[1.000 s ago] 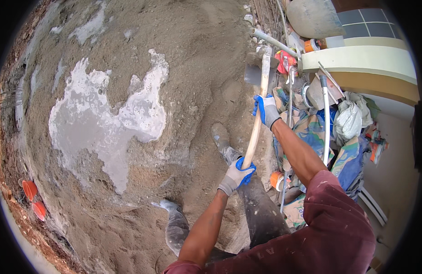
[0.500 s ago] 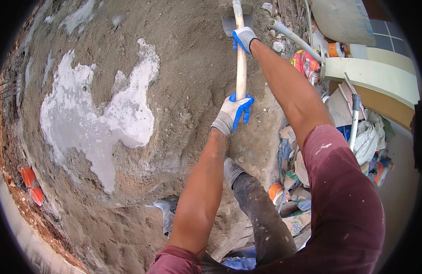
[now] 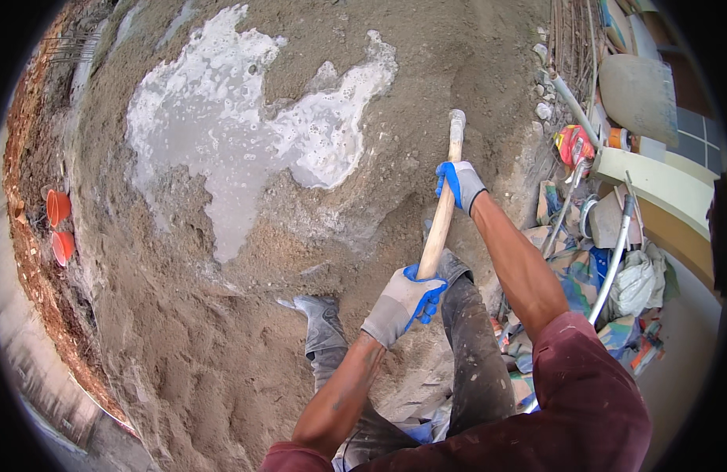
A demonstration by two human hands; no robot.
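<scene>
Both my hands wear grey gloves with blue palms and are closed around the pale wooden handle of a shovel (image 3: pixel 437 239). My left hand (image 3: pixel 403 305) grips its near end, close to my legs. Farther forward, my right hand (image 3: pixel 460 186) holds the handle just below the metal socket. The shovel's blade cannot be made out now; the socket meets the grey-brown sandy mix (image 3: pixel 426 86). To the left of the shovel lies a puddle of milky, foamy water (image 3: pixel 245 141) in the heaped mix.
Two orange buckets (image 3: pixel 58 206) are at the left edge. On the right are a metal pipe (image 3: pixel 574 108), a red bag (image 3: pixel 574 145), a pale curved ledge (image 3: pixel 655 179) and a heap of empty sacks (image 3: pixel 635 279). My boots stand in the mix.
My hands and the shovel have come back toward my body. The blade, visible before at the far end, is now out of sight. The view has shifted, so the puddle appears farther right.
</scene>
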